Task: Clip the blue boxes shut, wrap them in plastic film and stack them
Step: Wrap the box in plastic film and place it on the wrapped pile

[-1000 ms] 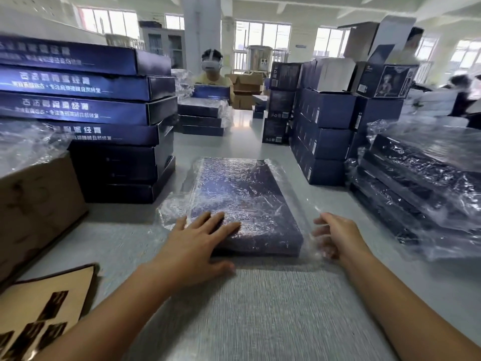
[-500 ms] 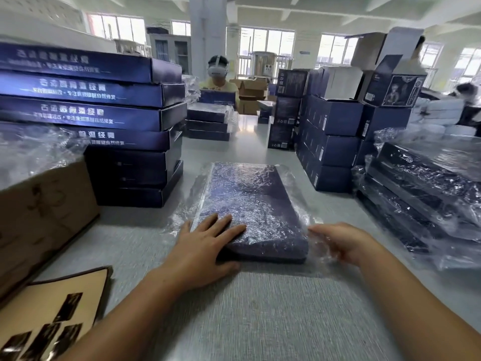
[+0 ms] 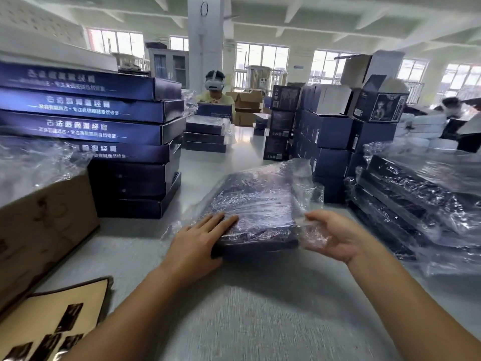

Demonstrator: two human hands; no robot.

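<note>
Blue box (image 3: 260, 201): film-wrapped, tilted before you.
Your left hand (image 3: 197, 241): flat, pressing its near corner.
Your right hand (image 3: 335, 235): grasping loose plastic film (image 3: 309, 233).
Wrapped stack (image 3: 416, 204): beside it; stacking seems left.

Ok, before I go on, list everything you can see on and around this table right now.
wrapped box: one, dark blue under clear film, table centre, between the hands.
loose film: one flap, clear, at that box's near right corner.
unwrapped boxes: about seven, blue, stacked at left.
wrapped stack: several, dark blue under film, at right.
upright cartons: many, blue, behind centre right.
cardboard carton: one, brown, near left, crumpled film on top.
printed card: one, tan with dark patches, near left corner.
far person: one, white headset, far end.
table: one, grey.
left grip: bare hand, fingers flat on the box's near left corner.
right grip: bare hand, fingers curled round the loose film.
</note>
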